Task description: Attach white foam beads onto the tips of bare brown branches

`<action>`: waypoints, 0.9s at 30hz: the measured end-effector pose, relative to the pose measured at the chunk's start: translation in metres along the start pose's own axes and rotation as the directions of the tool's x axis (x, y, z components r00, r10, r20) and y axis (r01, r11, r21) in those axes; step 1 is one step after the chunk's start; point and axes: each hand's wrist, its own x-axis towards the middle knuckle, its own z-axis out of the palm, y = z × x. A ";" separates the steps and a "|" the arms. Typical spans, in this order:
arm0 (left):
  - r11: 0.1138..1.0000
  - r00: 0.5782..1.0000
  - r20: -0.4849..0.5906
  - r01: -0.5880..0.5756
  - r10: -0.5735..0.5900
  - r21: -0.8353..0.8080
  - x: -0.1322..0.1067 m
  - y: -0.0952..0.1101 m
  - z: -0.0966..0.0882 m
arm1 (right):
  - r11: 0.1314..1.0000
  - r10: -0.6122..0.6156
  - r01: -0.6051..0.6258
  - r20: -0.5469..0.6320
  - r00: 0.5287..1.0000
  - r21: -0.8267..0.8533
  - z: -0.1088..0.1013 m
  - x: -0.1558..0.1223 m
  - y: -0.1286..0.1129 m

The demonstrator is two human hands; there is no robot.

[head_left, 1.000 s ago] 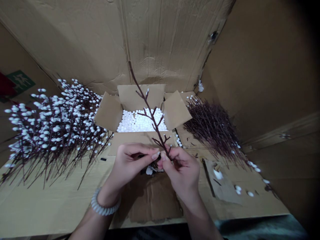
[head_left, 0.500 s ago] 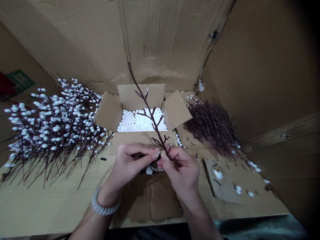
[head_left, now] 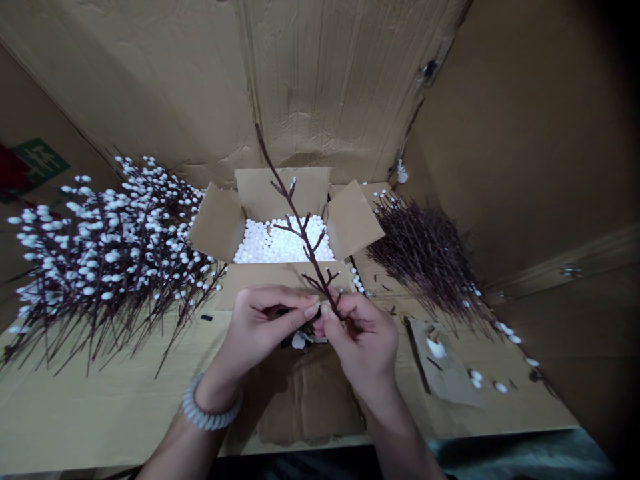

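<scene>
Both my hands meet low in the middle of the view. My left hand [head_left: 263,327] and my right hand [head_left: 357,340] pinch the lower part of a thin dark-brown twig [head_left: 300,223], which rises up and away from them. It has short side branches and a few white beads. Below my fingers, a small cluster of white bits [head_left: 299,341] is partly hidden. The fingertips of both hands nearly touch around the stem.
An open cardboard box [head_left: 270,283] of white foam balls [head_left: 283,243] stands behind my hands. A heap of white-beaded branches [head_left: 110,257] lies left, and bare dark twigs [head_left: 425,263] lie right. Loose white beads [head_left: 475,379] dot a cardboard sheet [head_left: 300,400]. Cardboard walls [head_left: 525,133] rise behind.
</scene>
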 end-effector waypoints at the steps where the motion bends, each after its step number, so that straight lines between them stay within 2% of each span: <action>1: 1.000 1.000 -0.002 -0.001 0.001 0.002 0.000 0.000 0.000 | 1.000 -0.002 0.002 0.001 1.000 0.002 0.000 0.000 0.000; 11: 1.000 1.000 0.002 -0.016 0.016 0.000 0.000 -0.001 0.000 | 1.000 -0.030 0.030 -0.017 0.999 -0.004 0.001 0.000 0.001; 20: 0.985 0.996 0.035 0.088 -0.083 -0.148 0.002 0.000 -0.002 | 0.996 -0.087 0.086 -0.021 0.996 -0.009 0.001 0.001 -0.003; 27: 0.982 0.997 0.025 0.074 -0.070 -0.171 0.000 0.000 -0.001 | 0.996 -0.091 0.090 -0.024 0.996 -0.026 0.000 0.000 -0.002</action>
